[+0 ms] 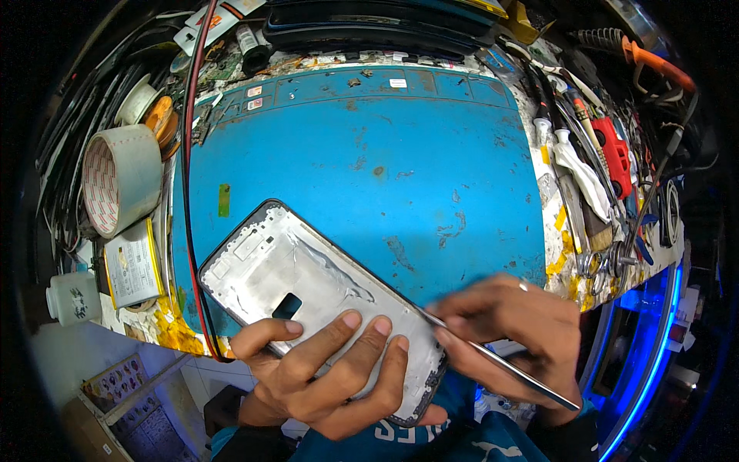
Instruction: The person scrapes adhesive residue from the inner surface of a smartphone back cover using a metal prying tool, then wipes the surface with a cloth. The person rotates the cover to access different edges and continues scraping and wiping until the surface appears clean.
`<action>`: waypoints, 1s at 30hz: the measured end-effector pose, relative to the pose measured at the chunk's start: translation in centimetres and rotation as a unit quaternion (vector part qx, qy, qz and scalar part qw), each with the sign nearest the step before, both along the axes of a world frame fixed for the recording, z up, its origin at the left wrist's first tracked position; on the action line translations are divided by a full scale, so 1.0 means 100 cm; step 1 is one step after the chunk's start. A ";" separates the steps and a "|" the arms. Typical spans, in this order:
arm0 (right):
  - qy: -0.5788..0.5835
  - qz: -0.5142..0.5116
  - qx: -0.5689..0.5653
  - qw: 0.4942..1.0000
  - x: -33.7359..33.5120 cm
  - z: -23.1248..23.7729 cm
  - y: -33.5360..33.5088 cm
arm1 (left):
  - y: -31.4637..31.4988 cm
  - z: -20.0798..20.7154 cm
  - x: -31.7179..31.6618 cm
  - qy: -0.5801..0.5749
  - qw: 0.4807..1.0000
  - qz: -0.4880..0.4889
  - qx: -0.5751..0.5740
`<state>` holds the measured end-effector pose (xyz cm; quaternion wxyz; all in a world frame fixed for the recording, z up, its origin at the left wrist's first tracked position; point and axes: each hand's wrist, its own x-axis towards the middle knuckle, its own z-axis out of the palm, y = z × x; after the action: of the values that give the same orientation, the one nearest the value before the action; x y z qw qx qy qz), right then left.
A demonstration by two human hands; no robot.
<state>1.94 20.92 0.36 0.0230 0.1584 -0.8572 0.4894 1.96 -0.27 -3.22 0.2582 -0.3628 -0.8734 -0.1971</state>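
Note:
A silver phone frame (315,269) with a dark rim and a rectangular cut-out lies tilted across the near edge of the blue mat. My left hand (339,377) is closed round its lower part, fingers spread over the bare metal face and thumb tip showing below. Smears or strips of residue mark the metal. In my right hand (516,331), partly blurred, is a slim metal tool (519,373), pinched between the fingers. Its front end meets the frame's right edge; the tip is hidden, so its exact kind cannot be told.
A blue work mat (362,177) covers the bench. On the left stand a wide tape roll (123,181), a phone battery (132,264) and a small bottle (73,298); a red-black cable (187,154) hangs across. Hand tools and a red tool (613,158) crowd the right.

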 end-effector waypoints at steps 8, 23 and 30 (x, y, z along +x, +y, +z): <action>-0.009 -0.013 0.008 1.000 -0.006 0.004 -0.007 | 0.000 -0.003 -0.005 0.028 0.999 -0.019 0.009; -0.032 -0.012 0.010 0.999 -0.029 0.003 -0.026 | 0.001 -0.019 -0.002 0.069 0.997 0.010 0.030; -0.043 0.019 0.028 0.999 -0.043 0.005 -0.029 | 0.006 -0.025 -0.005 0.094 0.994 0.010 0.062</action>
<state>-2.31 18.03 0.88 -0.0272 0.1541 -0.8675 0.4722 1.49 0.29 -5.71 0.3629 -0.3542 -0.8350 -0.2134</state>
